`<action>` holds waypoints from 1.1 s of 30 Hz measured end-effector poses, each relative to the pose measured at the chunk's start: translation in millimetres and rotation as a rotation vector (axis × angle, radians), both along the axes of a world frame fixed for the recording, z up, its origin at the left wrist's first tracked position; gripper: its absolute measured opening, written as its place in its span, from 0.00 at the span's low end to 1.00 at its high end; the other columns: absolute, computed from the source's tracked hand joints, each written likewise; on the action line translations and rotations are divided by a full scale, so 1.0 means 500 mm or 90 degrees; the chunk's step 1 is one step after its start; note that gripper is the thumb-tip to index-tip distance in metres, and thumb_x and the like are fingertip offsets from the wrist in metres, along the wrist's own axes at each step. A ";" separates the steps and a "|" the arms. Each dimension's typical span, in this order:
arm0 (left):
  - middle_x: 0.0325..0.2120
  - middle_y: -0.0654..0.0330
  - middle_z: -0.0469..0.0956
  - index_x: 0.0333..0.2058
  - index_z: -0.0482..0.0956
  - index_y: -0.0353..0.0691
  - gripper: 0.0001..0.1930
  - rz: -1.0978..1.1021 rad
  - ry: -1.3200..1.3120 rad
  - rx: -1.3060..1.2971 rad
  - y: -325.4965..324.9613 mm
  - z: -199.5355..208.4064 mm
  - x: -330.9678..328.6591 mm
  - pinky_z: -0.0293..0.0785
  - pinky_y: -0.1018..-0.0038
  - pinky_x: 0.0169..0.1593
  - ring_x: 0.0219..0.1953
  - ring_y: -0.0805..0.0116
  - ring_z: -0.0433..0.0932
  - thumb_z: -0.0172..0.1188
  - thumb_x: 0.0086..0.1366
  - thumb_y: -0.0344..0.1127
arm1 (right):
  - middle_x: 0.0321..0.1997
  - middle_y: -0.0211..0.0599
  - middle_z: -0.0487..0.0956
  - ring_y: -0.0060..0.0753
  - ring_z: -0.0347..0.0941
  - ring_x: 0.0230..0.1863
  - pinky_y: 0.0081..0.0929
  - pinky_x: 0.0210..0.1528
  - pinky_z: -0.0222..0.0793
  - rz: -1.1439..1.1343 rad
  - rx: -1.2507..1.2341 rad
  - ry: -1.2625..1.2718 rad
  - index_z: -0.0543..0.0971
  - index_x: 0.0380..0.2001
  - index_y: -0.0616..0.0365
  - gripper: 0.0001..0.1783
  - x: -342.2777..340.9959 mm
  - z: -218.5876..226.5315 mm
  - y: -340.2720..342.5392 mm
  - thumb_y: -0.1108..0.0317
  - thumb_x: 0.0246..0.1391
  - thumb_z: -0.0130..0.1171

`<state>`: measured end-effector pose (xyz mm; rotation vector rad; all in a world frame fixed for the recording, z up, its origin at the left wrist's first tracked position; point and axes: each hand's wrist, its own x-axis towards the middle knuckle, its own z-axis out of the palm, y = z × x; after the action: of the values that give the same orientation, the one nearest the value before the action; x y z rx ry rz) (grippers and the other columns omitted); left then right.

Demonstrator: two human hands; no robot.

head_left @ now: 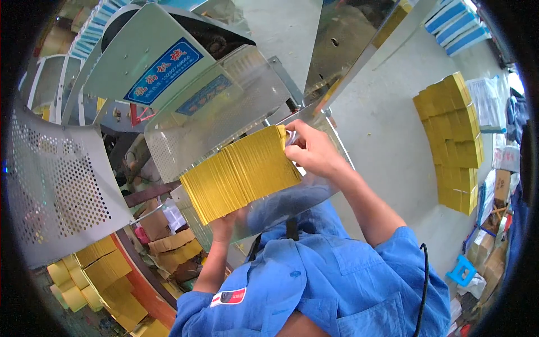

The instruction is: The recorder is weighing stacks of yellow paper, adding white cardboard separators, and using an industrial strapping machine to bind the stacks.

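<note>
Nearest, blue sleeves, forearms rising from the lower edge. Between the hands, a stack of yellow flat cartons, long axis slanting from lower left to upper right, lying against the shiny metal chute of the machine. Left hand under the lower end, curled against it, fingers mostly hidden. Right hand clamped on the upper end, fingers closed over its edge. Farther right, stacked yellow bundles on the floor.

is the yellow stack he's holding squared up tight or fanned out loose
Squared up tight: the stack of yellow flat sheets forms one compact block, pressed between the left hand and the right hand, edges aligned.
</note>
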<state>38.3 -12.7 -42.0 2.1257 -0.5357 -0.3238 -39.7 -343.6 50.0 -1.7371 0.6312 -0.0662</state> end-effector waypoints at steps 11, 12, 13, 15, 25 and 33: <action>0.37 0.62 0.77 0.41 0.76 0.36 0.14 -0.022 -0.066 0.053 0.013 -0.024 0.004 0.72 0.69 0.45 0.40 0.66 0.76 0.68 0.58 0.30 | 0.28 0.34 0.79 0.22 0.76 0.30 0.24 0.33 0.74 -0.012 0.175 0.040 0.76 0.44 0.60 0.14 0.015 0.005 -0.013 0.63 0.59 0.55; 0.37 0.62 0.77 0.41 0.76 0.36 0.14 -0.017 -0.050 0.061 0.017 -0.028 0.004 0.73 0.69 0.45 0.41 0.66 0.76 0.68 0.58 0.30 | 0.28 0.34 0.79 0.22 0.76 0.30 0.24 0.33 0.74 -0.012 0.175 0.040 0.76 0.44 0.60 0.14 0.013 0.004 -0.010 0.63 0.59 0.55; 0.37 0.62 0.77 0.41 0.76 0.36 0.14 -0.017 -0.050 0.062 0.015 -0.025 0.003 0.73 0.69 0.45 0.41 0.66 0.76 0.68 0.58 0.30 | 0.27 0.33 0.79 0.21 0.75 0.29 0.24 0.33 0.74 -0.011 0.135 0.005 0.76 0.48 0.58 0.16 0.010 0.001 -0.005 0.63 0.59 0.55; 0.38 0.61 0.78 0.42 0.76 0.36 0.14 0.013 0.012 -0.017 0.007 -0.017 -0.003 0.72 0.69 0.45 0.41 0.65 0.76 0.68 0.58 0.30 | 0.27 0.31 0.78 0.20 0.74 0.29 0.23 0.33 0.74 -0.012 0.096 -0.031 0.76 0.53 0.55 0.19 0.002 0.001 -0.005 0.62 0.60 0.56; 0.38 0.62 0.77 0.43 0.75 0.36 0.16 -0.024 0.026 -0.052 0.012 -0.023 0.002 0.73 0.70 0.45 0.40 0.68 0.76 0.68 0.58 0.32 | 0.30 0.36 0.78 0.24 0.75 0.30 0.25 0.38 0.72 -0.039 0.100 -0.128 0.68 0.63 0.47 0.30 -0.025 -0.040 -0.003 0.72 0.55 0.53; 0.40 0.62 0.78 0.44 0.76 0.35 0.14 0.010 0.145 -0.148 0.004 -0.021 -0.003 0.72 0.72 0.47 0.42 0.69 0.77 0.65 0.62 0.34 | 0.36 0.37 0.78 0.27 0.75 0.35 0.24 0.41 0.72 -0.122 0.048 -0.169 0.73 0.56 0.56 0.24 -0.018 -0.101 0.024 0.78 0.55 0.51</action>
<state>36.9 -10.8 -52.7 1.8404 -0.4027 -0.4647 -48.6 -331.4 -0.7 -1.5570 0.5936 -0.3957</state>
